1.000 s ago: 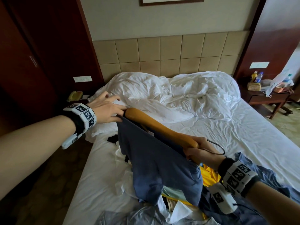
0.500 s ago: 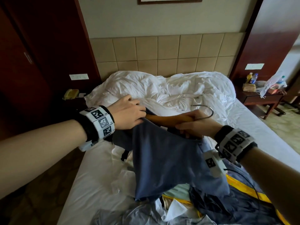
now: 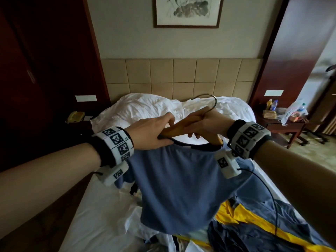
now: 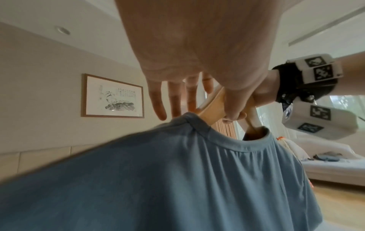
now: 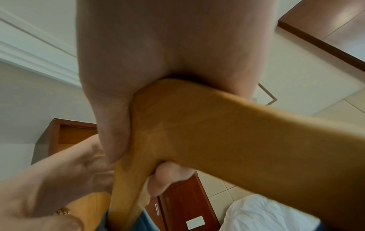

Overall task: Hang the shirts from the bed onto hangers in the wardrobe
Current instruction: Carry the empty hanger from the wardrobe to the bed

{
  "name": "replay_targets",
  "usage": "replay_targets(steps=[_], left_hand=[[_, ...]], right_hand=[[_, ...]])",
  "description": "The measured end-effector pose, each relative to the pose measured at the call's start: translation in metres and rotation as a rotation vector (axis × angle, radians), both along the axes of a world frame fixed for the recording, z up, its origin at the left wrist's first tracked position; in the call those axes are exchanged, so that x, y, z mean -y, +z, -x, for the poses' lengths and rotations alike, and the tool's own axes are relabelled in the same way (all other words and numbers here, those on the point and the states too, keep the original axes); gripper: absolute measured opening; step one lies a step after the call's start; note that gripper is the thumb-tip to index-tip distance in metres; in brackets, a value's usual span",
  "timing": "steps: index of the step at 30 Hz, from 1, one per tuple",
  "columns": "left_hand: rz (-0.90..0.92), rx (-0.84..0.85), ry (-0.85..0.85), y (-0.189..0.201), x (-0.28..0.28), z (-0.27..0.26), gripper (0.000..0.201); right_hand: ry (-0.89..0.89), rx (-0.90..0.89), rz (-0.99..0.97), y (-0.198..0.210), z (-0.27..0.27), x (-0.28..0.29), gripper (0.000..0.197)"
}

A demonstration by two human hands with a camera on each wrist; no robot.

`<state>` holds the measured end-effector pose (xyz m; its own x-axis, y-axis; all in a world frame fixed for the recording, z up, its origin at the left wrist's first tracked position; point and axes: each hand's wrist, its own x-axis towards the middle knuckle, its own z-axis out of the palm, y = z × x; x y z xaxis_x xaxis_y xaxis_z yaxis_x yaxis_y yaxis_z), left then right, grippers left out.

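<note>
Wooden hanger [image 3: 183, 126] at frame centre is clasped by the right hand [image 3: 209, 122]; the blue shirt [image 3: 178, 182] collar is seemingly pinched by the left hand [image 3: 151, 133].

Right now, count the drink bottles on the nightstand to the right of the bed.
2. A yellow bottle and a blue-labelled bottle stand side by side at the nightstand's back left. A third may sit among the plastic bags further right; too small to tell.

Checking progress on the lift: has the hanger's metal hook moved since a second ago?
Yes. The metal hook has risen from low over the white sheet to the headboard.
</note>
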<state>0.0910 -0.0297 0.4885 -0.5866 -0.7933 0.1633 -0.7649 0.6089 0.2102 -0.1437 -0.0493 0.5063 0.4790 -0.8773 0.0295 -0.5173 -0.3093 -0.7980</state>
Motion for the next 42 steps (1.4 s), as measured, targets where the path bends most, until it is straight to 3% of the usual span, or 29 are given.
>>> replay_targets(steps=[5, 8, 12, 17, 20, 24, 27, 33, 38, 42], left_hand=[[0.02, -0.173, 0.154, -0.001, 0.014, 0.024, 0.063], [0.067, -0.291, 0.278, -0.002, 0.022, 0.036, 0.047], [0.105, -0.289, 0.36, -0.003, 0.025, 0.036, 0.016], [0.128, -0.393, 0.454, 0.003, 0.026, 0.016, 0.013], [0.127, -0.484, 0.501, 0.012, 0.027, 0.003, 0.035], [0.122, -0.516, 0.567, 0.025, 0.029, -0.014, 0.016], [0.087, -0.518, 0.62, 0.034, 0.027, -0.019, 0.02], [0.097, -0.506, 0.71, 0.041, 0.031, -0.029, 0.024], [0.089, -0.513, 0.747, 0.04, 0.033, -0.042, 0.022], [0.054, -0.54, 0.758, 0.042, 0.032, -0.046, 0.022]], right_hand=[[0.016, -0.023, 0.043, 0.023, -0.013, 0.0, 0.016], [-0.03, -0.04, 0.083, 0.029, -0.019, 0.002, 0.007], [-0.093, -0.049, 0.229, 0.02, -0.023, 0.013, 0.031], [-0.12, -0.186, 0.288, -0.002, -0.006, 0.015, 0.03], [-0.109, -0.226, 0.284, -0.014, 0.009, 0.013, 0.024], [-0.158, -0.258, 0.317, -0.025, 0.025, 0.011, 0.024], [-0.193, -0.323, 0.27, -0.033, 0.035, 0.009, 0.022], [-0.276, -0.361, 0.166, -0.056, 0.059, 0.001, 0.044], [-0.37, -0.571, 0.022, -0.088, 0.09, -0.006, 0.029], [-0.428, -0.553, -0.04, -0.097, 0.106, -0.013, 0.029]])
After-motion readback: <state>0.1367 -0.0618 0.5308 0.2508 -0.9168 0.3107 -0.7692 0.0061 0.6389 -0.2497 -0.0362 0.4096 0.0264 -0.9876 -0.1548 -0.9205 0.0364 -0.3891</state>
